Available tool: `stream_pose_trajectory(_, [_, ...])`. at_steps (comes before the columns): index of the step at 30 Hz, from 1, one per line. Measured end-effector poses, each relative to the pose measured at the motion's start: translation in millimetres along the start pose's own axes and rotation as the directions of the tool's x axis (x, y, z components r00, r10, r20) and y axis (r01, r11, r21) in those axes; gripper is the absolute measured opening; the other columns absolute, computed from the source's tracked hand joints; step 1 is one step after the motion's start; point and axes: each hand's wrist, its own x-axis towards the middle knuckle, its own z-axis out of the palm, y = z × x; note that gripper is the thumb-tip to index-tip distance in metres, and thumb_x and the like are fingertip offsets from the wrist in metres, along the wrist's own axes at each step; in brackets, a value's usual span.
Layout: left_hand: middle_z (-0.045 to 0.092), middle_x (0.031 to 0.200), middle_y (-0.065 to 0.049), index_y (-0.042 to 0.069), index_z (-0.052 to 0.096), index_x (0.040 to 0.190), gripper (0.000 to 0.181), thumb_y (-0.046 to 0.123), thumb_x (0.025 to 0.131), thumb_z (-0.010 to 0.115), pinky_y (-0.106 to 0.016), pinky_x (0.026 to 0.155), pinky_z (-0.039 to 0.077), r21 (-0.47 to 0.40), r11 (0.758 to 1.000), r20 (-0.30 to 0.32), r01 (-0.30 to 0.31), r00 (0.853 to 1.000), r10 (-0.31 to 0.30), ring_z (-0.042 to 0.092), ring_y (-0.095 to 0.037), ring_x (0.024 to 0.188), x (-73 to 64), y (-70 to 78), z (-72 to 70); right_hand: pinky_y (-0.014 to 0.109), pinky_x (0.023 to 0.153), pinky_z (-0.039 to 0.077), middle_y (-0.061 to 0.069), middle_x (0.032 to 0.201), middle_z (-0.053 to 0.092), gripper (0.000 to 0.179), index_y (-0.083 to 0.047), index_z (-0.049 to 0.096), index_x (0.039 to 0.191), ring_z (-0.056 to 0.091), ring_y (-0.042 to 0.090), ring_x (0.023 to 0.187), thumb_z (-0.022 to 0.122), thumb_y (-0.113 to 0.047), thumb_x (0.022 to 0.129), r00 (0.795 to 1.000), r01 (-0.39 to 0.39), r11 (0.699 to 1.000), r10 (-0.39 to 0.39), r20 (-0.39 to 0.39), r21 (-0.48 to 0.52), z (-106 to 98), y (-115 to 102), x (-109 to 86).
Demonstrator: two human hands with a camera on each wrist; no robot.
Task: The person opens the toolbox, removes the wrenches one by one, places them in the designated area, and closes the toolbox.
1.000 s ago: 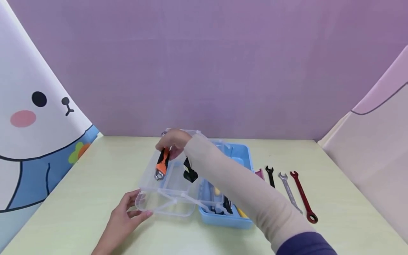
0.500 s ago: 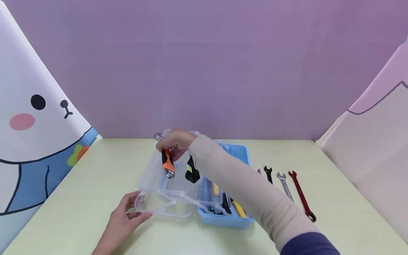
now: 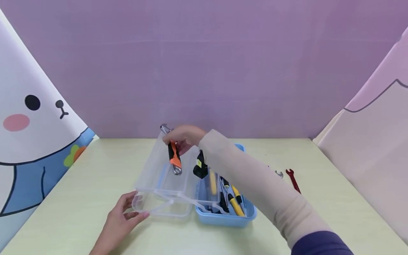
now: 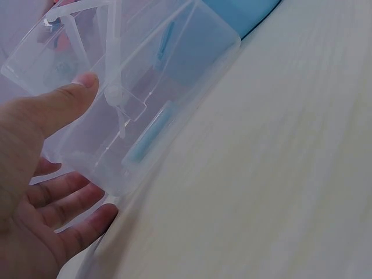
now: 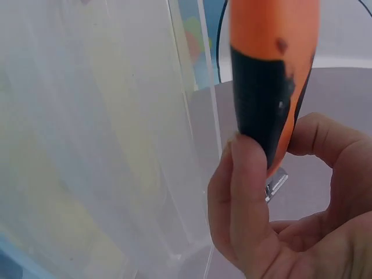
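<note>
My right hand (image 3: 186,138) pinches an adjustable wrench (image 3: 174,157) by its orange and black handle. The wrench is held tilted above a clear plastic tray (image 3: 153,173), which folds out leftward from a blue toolbox (image 3: 227,220). In the right wrist view, thumb and fingers (image 5: 247,197) close on the narrow part of the handle. My left hand (image 3: 118,219) holds the near left corner of the lower clear tray (image 4: 174,75), thumb on one side, fingers on the other. A black object with a yellow label (image 3: 200,168) shows by the right sleeve, partly hidden.
Inside the blue box lie several yellow and black handled tools (image 3: 236,205). To its right, a red wrench (image 3: 293,180) and a silver wrench (image 3: 279,174) lie on the pale table (image 3: 79,184), partly behind the right sleeve. A purple backdrop (image 3: 204,71) stands behind.
My right hand has moved right and slightly up with the adjustable wrench, its head end now showing above the hand. The right sleeve covers more of the wrenches. My left hand stays at the tray corner.
</note>
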Motion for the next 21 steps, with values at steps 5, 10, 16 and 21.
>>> stream_pose_trajectory(5, [0.051, 0.130, -0.025, 0.001, 0.032, 0.140, 0.075, 0.022, 0.082, 0.075, -0.025, 0.079, 0.058, 0.013, 0.999, -0.005, -0.038, 0.999, 0.038, 0.056, -0.037, 0.112, -0.3, -0.7, -2.7, 0.036, 0.080, 0.060, 0.009, 0.076, 0.063, 0.015, -0.004, 0.059, 0.087, 0.063, 0.020, 0.062, 0.057, -0.019, 0.087, 1.000, 0.019, 1.000, -0.019, -0.009, -0.006, -9, 7, -7.9])
stream_pose_trajectory(10, [0.050, 0.130, -0.025, -0.001, 0.033, 0.139, 0.074, 0.021, 0.083, 0.075, -0.025, 0.079, 0.058, 0.019, 0.999, -0.011, -0.049, 0.999, 0.049, 0.055, -0.037, 0.112, -1.7, -0.7, -3.0, 0.038, 0.083, 0.059, 0.008, 0.076, 0.063, 0.016, -0.005, 0.058, 0.091, 0.061, 0.018, 0.060, 0.056, -0.020, 0.087, 1.000, 0.025, 1.000, -0.025, 0.000, -0.006, -18, 17, -13.8])
stream_pose_trajectory(16, [0.050, 0.131, -0.025, 0.000, 0.032, 0.140, 0.075, 0.021, 0.082, 0.075, -0.025, 0.079, 0.058, 0.027, 0.999, -0.009, -0.037, 0.999, 0.037, 0.055, -0.037, 0.113, -1.9, -2.3, -5.0, 0.034, 0.074, 0.060, 0.009, 0.080, 0.065, 0.018, -0.005, 0.057, 0.097, 0.061, 0.017, 0.064, 0.055, -0.020, 0.088, 1.000, 0.030, 0.999, -0.030, 0.004, 0.029, -30, 26, -22.5])
stream_pose_trajectory(21, [0.051, 0.130, -0.025, -0.001, 0.033, 0.139, 0.075, 0.020, 0.082, 0.076, -0.022, 0.077, 0.058, 0.038, 0.998, -0.023, -0.047, 0.999, 0.048, 0.055, -0.037, 0.112, -2.2, -3.1, -5.7, 0.027, 0.057, 0.057, 0.010, 0.080, 0.064, 0.017, -0.005, 0.054, 0.099, 0.059, 0.017, 0.058, 0.054, -0.017, 0.087, 1.000, 0.030, 0.999, -0.031, 0.004, 0.041, -39, 34, -29.3])
